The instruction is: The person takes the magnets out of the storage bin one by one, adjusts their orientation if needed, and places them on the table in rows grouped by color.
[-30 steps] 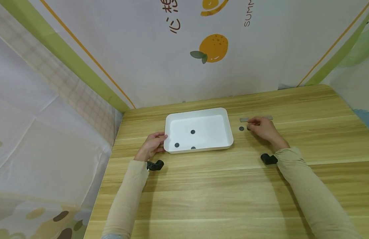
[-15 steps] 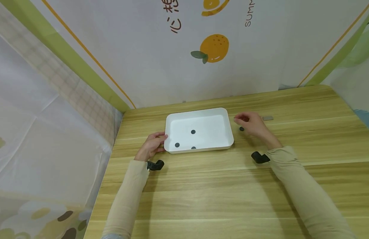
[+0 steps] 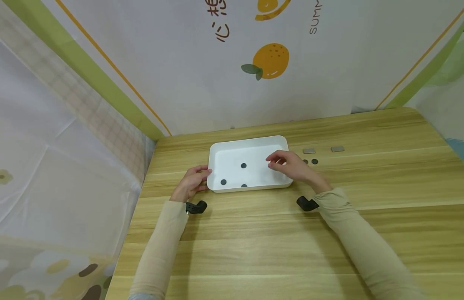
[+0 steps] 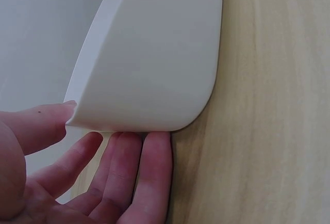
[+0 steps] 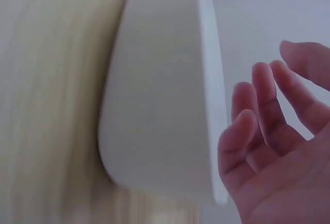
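A shallow white tray (image 3: 250,189) lies on the wooden table. Inside it are three small dark discs, one near the middle (image 3: 244,166), one at lower left (image 3: 223,182) and one (image 3: 244,186) partly hidden by the front wall. My left hand (image 3: 192,181) grips the tray's left end, thumb (image 4: 49,123) at the rim and fingers (image 4: 154,167) against the outer wall. My right hand (image 3: 289,164) is over the tray's right end, fingers loosely bent. In the right wrist view, thumb (image 5: 307,61) and fingers are apart, with nothing seen between them.
Right of the tray lie two more dark discs, one (image 3: 314,161) fully seen and one (image 3: 305,161) partly behind my right hand. Two small grey rectangular plates (image 3: 308,151) (image 3: 337,148) sit behind them. A printed cloth (image 3: 201,96) hangs along the table's back edge.
My right hand has moved left, from beside the discs and grey plates to above the tray's right end, uncovering one plate and one disc. The left hand keeps its place on the tray.
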A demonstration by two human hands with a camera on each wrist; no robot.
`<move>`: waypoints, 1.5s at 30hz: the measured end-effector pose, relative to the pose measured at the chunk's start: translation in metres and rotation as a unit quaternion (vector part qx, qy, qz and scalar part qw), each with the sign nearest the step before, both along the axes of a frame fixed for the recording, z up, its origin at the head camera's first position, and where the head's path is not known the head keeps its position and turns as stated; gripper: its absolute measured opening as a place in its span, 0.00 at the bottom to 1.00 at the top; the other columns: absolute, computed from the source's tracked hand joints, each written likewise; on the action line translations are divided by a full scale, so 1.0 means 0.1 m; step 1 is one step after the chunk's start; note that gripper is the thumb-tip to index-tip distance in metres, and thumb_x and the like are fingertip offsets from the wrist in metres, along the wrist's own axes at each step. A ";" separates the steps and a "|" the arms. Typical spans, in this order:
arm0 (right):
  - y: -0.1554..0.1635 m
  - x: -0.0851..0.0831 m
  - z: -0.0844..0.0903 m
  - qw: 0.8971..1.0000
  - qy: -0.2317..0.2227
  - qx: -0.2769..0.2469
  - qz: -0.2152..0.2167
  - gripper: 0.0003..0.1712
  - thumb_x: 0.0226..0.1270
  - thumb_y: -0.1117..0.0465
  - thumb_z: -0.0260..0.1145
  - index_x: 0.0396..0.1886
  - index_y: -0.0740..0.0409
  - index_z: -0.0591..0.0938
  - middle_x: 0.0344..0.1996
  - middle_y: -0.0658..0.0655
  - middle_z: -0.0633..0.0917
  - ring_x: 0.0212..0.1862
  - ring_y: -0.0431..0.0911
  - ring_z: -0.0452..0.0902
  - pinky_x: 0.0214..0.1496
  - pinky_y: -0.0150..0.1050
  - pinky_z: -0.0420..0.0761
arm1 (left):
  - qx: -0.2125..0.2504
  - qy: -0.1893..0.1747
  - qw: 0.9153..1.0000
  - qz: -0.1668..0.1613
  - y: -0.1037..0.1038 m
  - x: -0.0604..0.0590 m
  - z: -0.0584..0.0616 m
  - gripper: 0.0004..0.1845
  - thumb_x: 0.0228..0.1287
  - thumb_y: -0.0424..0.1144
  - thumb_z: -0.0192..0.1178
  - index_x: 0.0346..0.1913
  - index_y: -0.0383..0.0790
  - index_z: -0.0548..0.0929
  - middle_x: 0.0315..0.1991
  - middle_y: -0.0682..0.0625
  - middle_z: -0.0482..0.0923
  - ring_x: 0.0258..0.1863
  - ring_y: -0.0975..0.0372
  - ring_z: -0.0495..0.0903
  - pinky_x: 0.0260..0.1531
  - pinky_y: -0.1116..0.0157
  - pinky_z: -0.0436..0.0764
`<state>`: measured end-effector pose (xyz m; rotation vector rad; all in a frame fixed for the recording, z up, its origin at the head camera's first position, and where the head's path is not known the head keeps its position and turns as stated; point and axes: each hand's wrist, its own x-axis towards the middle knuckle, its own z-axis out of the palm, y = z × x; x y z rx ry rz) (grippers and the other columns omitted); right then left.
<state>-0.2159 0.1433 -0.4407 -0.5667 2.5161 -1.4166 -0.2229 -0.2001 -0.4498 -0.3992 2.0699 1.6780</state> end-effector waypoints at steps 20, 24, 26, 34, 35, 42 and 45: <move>-0.68 -0.06 -0.20 0.989 0.026 0.060 0.133 0.12 0.60 0.66 0.68 0.45 0.62 0.83 0.39 0.59 0.83 0.37 0.45 0.76 0.44 0.35 0.75 | 0.000 0.001 1.000 -0.002 0.01 -0.02 -0.02 0.24 0.73 0.39 0.53 0.68 0.37 0.66 0.49 0.44 0.76 0.35 0.62 0.81 0.33 0.67 0.81; -0.74 -0.09 -0.25 0.987 0.033 0.075 0.139 0.12 0.59 0.67 0.69 0.43 0.61 0.83 0.39 0.59 0.82 0.37 0.45 0.74 0.44 0.35 0.74 | 0.000 0.000 1.000 -0.001 0.01 -0.01 -0.01 0.24 0.73 0.39 0.53 0.68 0.37 0.66 0.49 0.44 0.75 0.35 0.62 0.81 0.33 0.67 0.81; -0.75 -0.11 -0.26 0.986 0.034 0.084 0.139 0.12 0.58 0.68 0.69 0.43 0.60 0.84 0.39 0.59 0.82 0.37 0.45 0.73 0.44 0.35 0.73 | -0.001 0.000 1.000 -0.001 0.02 -0.01 -0.01 0.25 0.73 0.39 0.53 0.68 0.37 0.66 0.50 0.44 0.75 0.36 0.62 0.80 0.33 0.67 0.81; -0.80 -0.12 -0.26 0.984 0.044 0.106 0.134 0.11 0.56 0.70 0.69 0.41 0.59 0.85 0.38 0.58 0.81 0.40 0.47 0.73 0.47 0.36 0.73 | -0.002 -0.002 1.000 0.005 0.01 -0.01 -0.02 0.25 0.72 0.39 0.53 0.69 0.37 0.66 0.50 0.45 0.75 0.38 0.62 0.78 0.33 0.67 0.80; -0.80 -0.12 -0.26 0.984 0.045 0.108 0.133 0.11 0.56 0.70 0.69 0.41 0.59 0.85 0.38 0.58 0.81 0.41 0.47 0.73 0.47 0.37 0.73 | -0.002 -0.001 1.000 0.005 0.00 -0.01 -0.02 0.25 0.72 0.39 0.53 0.69 0.37 0.66 0.51 0.45 0.74 0.38 0.62 0.78 0.33 0.67 0.80; -0.83 -0.13 -0.26 0.981 0.045 0.133 0.134 0.11 0.56 0.70 0.69 0.40 0.57 0.86 0.39 0.57 0.81 0.44 0.48 0.74 0.51 0.39 0.73 | 0.005 0.007 1.000 -0.004 -0.01 -0.01 -0.03 0.26 0.72 0.39 0.52 0.69 0.36 0.64 0.53 0.43 0.74 0.35 0.64 0.81 0.32 0.67 0.81; -0.83 -0.13 -0.25 0.980 0.042 0.133 0.140 0.11 0.55 0.70 0.68 0.39 0.57 0.87 0.40 0.58 0.81 0.46 0.49 0.74 0.53 0.41 0.73 | 0.007 0.009 1.000 -0.005 -0.01 -0.01 -0.04 0.26 0.72 0.38 0.52 0.70 0.35 0.63 0.53 0.43 0.74 0.34 0.64 0.81 0.32 0.68 0.81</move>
